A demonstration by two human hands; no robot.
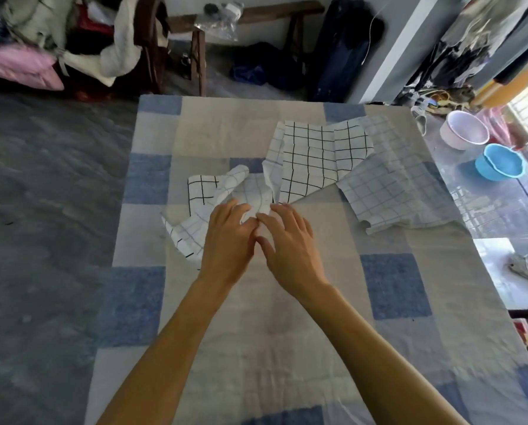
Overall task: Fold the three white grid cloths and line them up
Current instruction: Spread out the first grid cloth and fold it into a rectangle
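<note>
A person's left hand (226, 240) and right hand (290, 243) meet, fingers pinching a rumpled white grid cloth (207, 204) at the middle of a blue-and-beige checked bedspread (287, 332). Two more grid cloths (348, 161) lie unfolded, overlapping, just beyond to the right.
</note>
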